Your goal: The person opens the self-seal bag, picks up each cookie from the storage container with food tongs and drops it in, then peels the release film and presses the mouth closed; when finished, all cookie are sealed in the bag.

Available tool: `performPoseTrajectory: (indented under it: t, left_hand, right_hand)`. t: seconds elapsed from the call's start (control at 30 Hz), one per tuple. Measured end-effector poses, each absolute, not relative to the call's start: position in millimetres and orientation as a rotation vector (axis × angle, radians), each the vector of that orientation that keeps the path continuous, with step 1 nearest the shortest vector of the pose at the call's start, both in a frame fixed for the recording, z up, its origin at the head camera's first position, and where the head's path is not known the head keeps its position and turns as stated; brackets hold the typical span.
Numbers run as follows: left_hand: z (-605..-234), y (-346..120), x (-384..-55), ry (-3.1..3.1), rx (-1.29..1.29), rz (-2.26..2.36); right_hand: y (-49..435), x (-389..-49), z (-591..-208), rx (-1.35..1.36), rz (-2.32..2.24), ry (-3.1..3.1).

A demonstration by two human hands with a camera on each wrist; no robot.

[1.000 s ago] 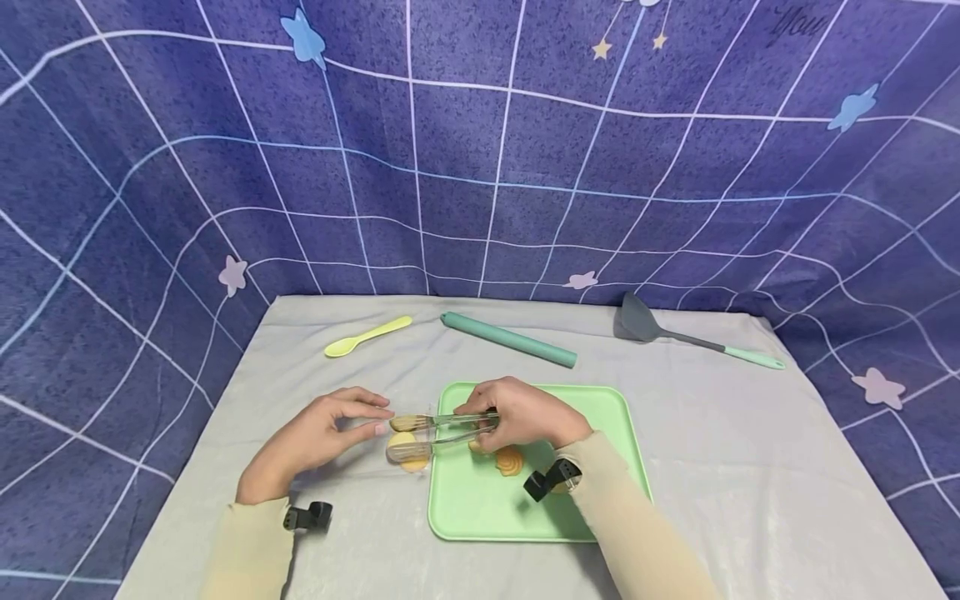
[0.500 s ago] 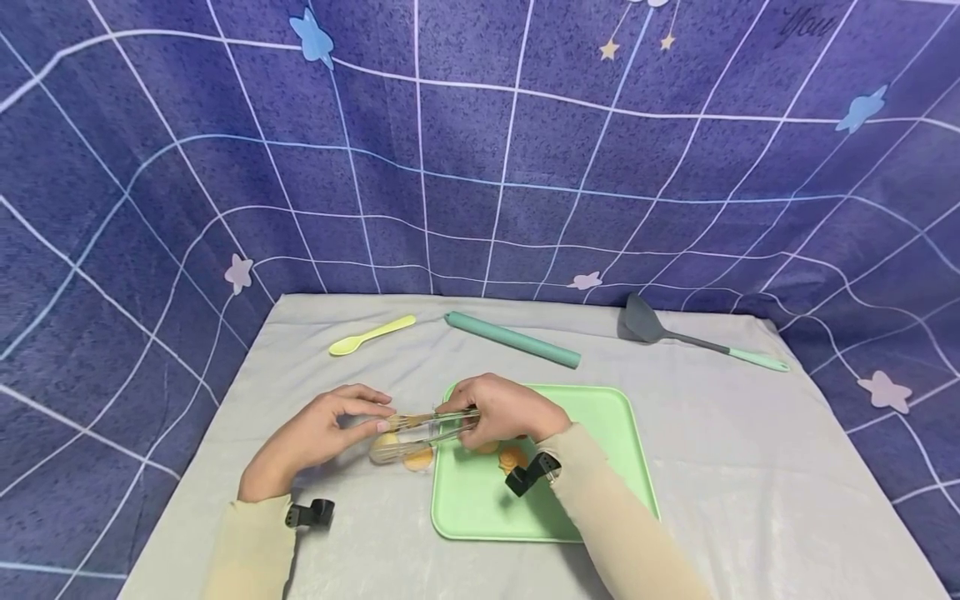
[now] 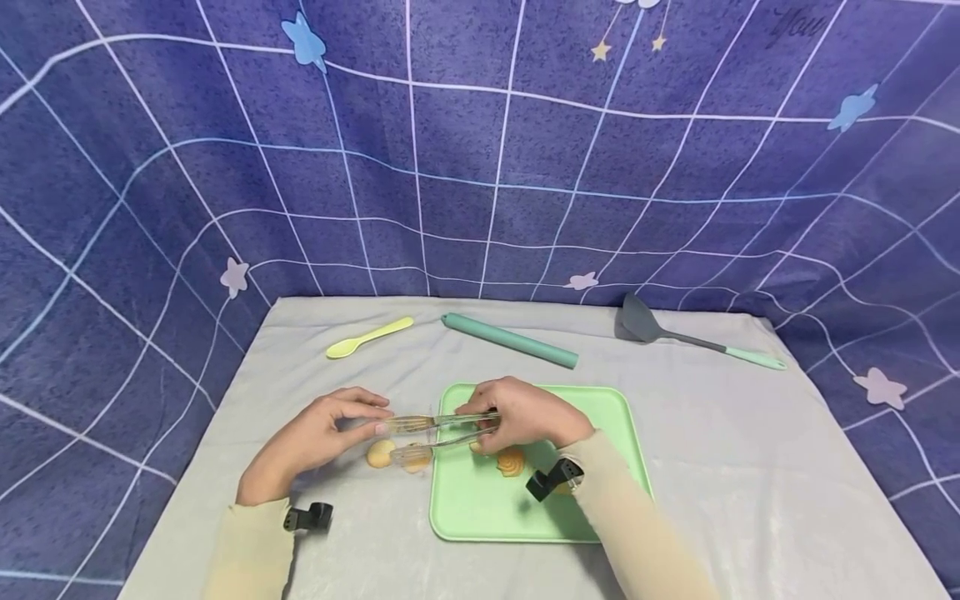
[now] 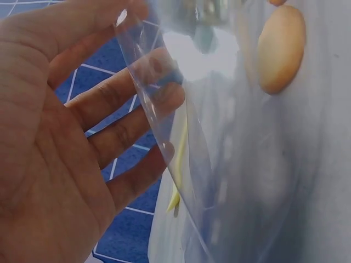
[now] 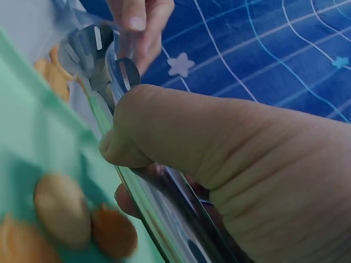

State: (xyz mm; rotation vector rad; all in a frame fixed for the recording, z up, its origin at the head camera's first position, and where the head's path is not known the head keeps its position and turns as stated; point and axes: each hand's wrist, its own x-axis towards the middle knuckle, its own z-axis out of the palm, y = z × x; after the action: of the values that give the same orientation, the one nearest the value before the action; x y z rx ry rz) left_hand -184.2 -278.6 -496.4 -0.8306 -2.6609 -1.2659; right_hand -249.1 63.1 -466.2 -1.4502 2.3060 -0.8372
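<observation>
You are gripping the metal tongs [image 3: 453, 419] in your right hand [image 3: 525, 414], fingers and thumb curling round the two arms, while the tong tips are spreading apart and pointing left past the tray's left edge. Your left hand [image 3: 330, 425] is pinching the edge of a clear plastic bag [image 4: 219, 159] between thumb and forefinger, its other fingers fanning out behind the film.

Beneath the tongs, a round cookie [image 3: 380, 453] is lying left of the nearer tip, and that tip is partly covering a second cookie [image 3: 415, 457]; whether both are resting inside the bag is hard to tell.

The green tray [image 3: 517, 517] is sitting under your right hand, carrying a swirled cookie [image 3: 511, 462] near its left side; your hand and sleeve [image 3: 622, 508] are blocking part of its right half.

Farther back on the pale cloth [image 3: 750, 467], a yellow spoon [image 3: 367, 337] is lying at left, a green rod [image 3: 510, 340] is slanting mid-table, and a dark-headed spatula [image 3: 641, 321] is resting at far right, all well apart from your hands.
</observation>
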Motion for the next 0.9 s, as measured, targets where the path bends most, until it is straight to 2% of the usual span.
performPoseTrajectory:
  t: [0.37, 0.57, 0.9]
  left_hand:
    - [-498.4, -279.8, -181.9, -2.693, -0.795, -1.283]
    - [-499.7, -277.5, -182.8, -2.693, -0.792, -1.29]
    - [-502.5, -275.1, -184.9, -2.719, -0.779, -1.282]
  right_hand:
    - [152.9, -244.0, -473.1, -1.422, -0.895, 2.423]
    - [197.9, -238.8, -474.1, -1.285, -0.944, 2.523]
    - [230.1, -233.4, -485.5, -1.108, -1.03, 2.579]
